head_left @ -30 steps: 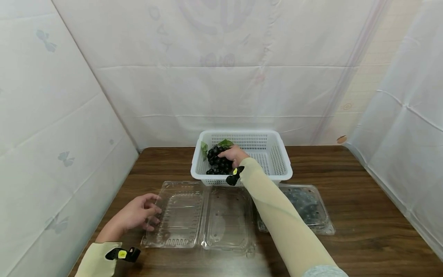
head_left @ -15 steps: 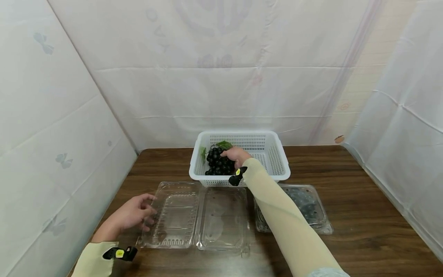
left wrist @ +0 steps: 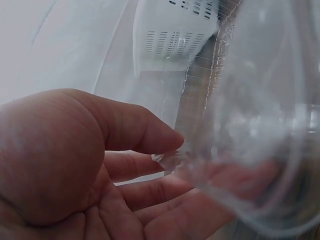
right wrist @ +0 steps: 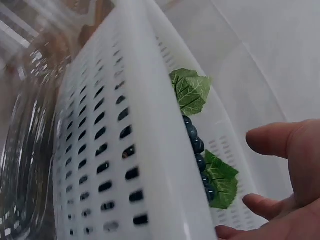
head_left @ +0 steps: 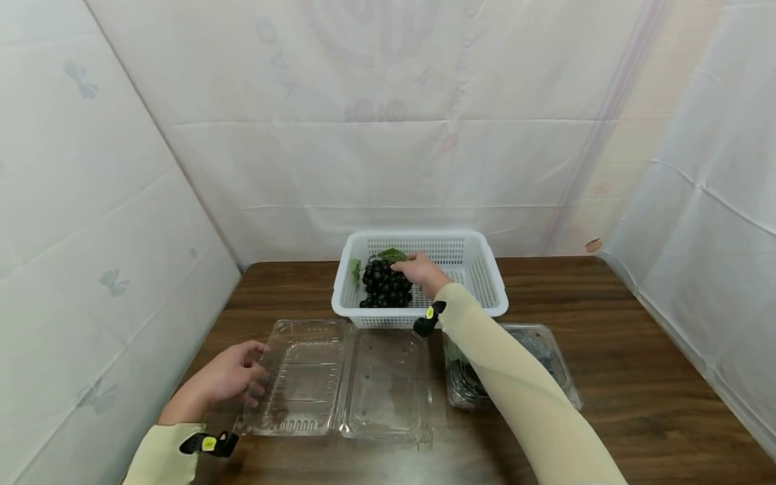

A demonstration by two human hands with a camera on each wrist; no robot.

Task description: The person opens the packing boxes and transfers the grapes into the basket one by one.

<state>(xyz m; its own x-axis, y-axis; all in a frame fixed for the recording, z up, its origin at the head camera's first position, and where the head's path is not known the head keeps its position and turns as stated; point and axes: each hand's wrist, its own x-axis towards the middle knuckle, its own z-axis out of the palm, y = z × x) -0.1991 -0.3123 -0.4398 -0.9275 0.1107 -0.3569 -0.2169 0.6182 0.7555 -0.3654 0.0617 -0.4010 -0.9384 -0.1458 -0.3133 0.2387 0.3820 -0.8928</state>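
Note:
A bunch of black grapes [head_left: 382, 288] with green leaves [right wrist: 192, 92] lies in the left part of a white perforated basket [head_left: 354, 310]. Over the bunch's right side is my right hand [head_left: 424, 274]; in the right wrist view its thumb and fingers are spread apart, with nothing between them. An opened clear plastic clamshell container [head_left: 388, 391] lies flat in front of the basket. My left hand [head_left: 229, 372] pinches its left edge, thumb on one side and fingers behind the plastic, as the left wrist view shows.
A closed clear clamshell [head_left: 550, 350] with dark contents stands to the right, partly hidden under my right sleeve [head_left: 515, 377]. White cloth walls [head_left: 388, 168] enclose the wooden table [head_left: 642, 377] at the back and both sides.
My right hand has drawn slightly right and lifted off the grapes, leaving more of the bunch in sight. The left hand stays at the container's edge. The view has shifted slightly.

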